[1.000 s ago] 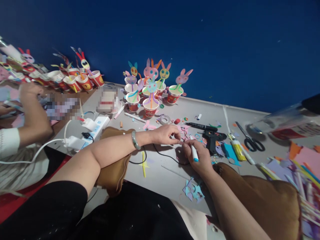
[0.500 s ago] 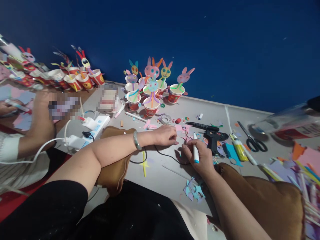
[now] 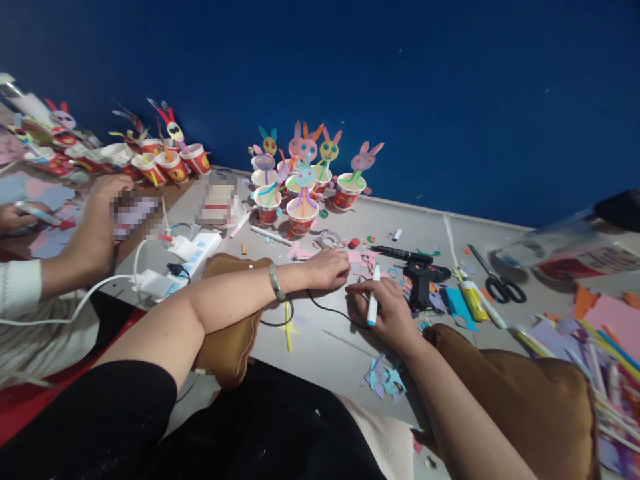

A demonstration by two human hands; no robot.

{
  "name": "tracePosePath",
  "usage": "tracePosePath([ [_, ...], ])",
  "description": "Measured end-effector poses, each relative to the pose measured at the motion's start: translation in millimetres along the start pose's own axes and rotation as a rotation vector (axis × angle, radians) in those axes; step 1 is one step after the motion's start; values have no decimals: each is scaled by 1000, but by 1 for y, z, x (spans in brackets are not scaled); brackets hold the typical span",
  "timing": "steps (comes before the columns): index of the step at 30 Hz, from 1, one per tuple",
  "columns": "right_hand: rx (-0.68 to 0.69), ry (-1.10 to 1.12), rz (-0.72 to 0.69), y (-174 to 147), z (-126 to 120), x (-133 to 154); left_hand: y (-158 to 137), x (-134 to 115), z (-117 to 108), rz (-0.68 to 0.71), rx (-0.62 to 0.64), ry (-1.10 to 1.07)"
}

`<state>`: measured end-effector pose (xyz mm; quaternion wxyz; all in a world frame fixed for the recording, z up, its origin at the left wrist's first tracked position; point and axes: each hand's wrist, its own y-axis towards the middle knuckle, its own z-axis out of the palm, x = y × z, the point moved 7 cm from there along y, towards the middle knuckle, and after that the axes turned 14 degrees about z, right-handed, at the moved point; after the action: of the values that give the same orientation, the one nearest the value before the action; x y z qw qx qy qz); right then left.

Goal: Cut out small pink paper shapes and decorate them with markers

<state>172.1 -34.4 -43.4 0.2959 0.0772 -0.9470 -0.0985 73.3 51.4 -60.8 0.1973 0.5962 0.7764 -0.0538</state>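
My right hand [image 3: 393, 312] grips a white marker [image 3: 374, 293] with a light-blue end, held nearly upright between the thumb and fingers. To its left, my left hand [image 3: 327, 269] rests low over the table with its fingers curled, a bangle [image 3: 276, 281] around the wrist. What its fingers hold, if anything, is hidden from me. Pink paper scraps lie just beyond both hands. A black glue gun [image 3: 423, 279] lies to the right of my right hand, with a black marker [image 3: 403, 254] beside it. Blue paper offcuts [image 3: 385, 379] lie nearer to me.
Red paper cups [image 3: 302, 219] with paper rabbits stand at the back. Scissors [image 3: 503, 283], a yellow tube [image 3: 474, 301] and a bottle [image 3: 570, 250] are to the right. Brown cushions [image 3: 520, 393] lie at the near edge. A power strip [image 3: 197, 257] and another person's arm [image 3: 90, 230] are left.
My right hand has moved left with the marker, closer to my left hand. My left hand has barely shifted. The other person's hand at the left has moved slightly.
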Motion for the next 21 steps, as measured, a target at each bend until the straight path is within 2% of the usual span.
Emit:
tracePosePath([
  [6, 50, -5, -17, 2, 6, -6, 0, 1, -1, 1, -7, 2],
  [11, 19, 31, -26, 1, 4, -7, 1, 0, -1, 19, -13, -2],
  [13, -38, 68, 23, 1, -2, -11, 0, -1, -3, 21, -25, -9],
  [18, -223, 224, 255, -1, -23, -30, 0, -3, -8, 19, -21, -23],
  [21, -242, 262, 302, -1, -29, -37, 0, -3, -8, 18, -20, -23],
])
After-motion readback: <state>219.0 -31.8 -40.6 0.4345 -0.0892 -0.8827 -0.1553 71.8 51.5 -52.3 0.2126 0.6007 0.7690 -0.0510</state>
